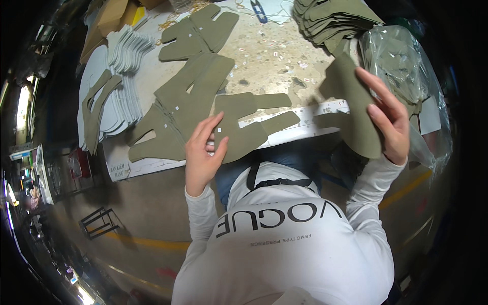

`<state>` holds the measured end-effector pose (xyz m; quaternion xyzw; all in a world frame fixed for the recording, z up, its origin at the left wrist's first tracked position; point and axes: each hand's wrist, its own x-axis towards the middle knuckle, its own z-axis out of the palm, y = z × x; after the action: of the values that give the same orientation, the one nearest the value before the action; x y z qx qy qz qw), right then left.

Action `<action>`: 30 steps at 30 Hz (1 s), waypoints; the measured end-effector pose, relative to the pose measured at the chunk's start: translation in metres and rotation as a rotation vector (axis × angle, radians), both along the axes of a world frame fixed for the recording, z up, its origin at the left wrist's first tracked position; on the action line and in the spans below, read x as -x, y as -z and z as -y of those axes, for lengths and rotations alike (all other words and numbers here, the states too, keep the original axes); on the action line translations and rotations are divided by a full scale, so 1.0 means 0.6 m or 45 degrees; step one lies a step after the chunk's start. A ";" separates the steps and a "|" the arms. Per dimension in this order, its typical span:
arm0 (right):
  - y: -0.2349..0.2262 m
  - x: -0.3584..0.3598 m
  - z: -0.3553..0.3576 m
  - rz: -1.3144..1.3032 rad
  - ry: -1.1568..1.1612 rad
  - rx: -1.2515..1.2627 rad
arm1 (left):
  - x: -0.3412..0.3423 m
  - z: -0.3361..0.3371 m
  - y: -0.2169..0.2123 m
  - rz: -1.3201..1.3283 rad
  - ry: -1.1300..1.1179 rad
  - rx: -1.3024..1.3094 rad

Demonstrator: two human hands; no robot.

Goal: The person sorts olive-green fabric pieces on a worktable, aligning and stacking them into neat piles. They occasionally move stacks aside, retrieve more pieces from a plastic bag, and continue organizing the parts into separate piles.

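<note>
My right hand (pixel 389 119) grips an olive-green cut fabric piece (pixel 353 112) by its right side, raised at the table's front right edge and partly blurred. The thumb and fingers are bent around that edge. My left hand (pixel 203 150) rests with thumb and fingers apart on the left end of another olive piece (pixel 239 134), which has two long tabs pointing right and a small white sticker. Under and beyond this hand, several more olive pieces (pixel 195 76) with stickers lie overlapped in a row toward the back left.
A stack of olive pieces (pixel 330 23) sits at the back right, near a clear plastic bag (pixel 401 56) with more inside. Pale grey pieces (pixel 122 96) are piled at left beside a cardboard box (pixel 112 18). Blue thread snips (pixel 259 11) lie at the back; loose stickers dot the tabletop (pixel 272 66).
</note>
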<state>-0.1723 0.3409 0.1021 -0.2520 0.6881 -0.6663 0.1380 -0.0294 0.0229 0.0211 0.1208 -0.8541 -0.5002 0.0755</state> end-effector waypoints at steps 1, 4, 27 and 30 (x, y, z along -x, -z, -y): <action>-0.013 -0.001 0.002 -0.023 -0.040 0.004 | -0.005 -0.002 0.001 0.032 -0.066 -0.003; -0.024 -0.011 0.035 -0.054 -0.129 0.055 | -0.028 -0.008 0.004 0.067 -0.216 -0.003; 0.184 0.014 0.104 -0.276 -0.086 -0.335 | -0.022 -0.004 0.011 -0.015 -0.039 -0.284; 0.182 0.020 0.095 -0.193 -0.098 -0.335 | -0.012 -0.010 0.009 0.000 -0.030 -0.236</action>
<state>-0.1843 0.2841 -0.0073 -0.3075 0.7676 -0.5438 0.1430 -0.0222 0.0292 0.0154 0.1373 -0.8027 -0.5762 0.0699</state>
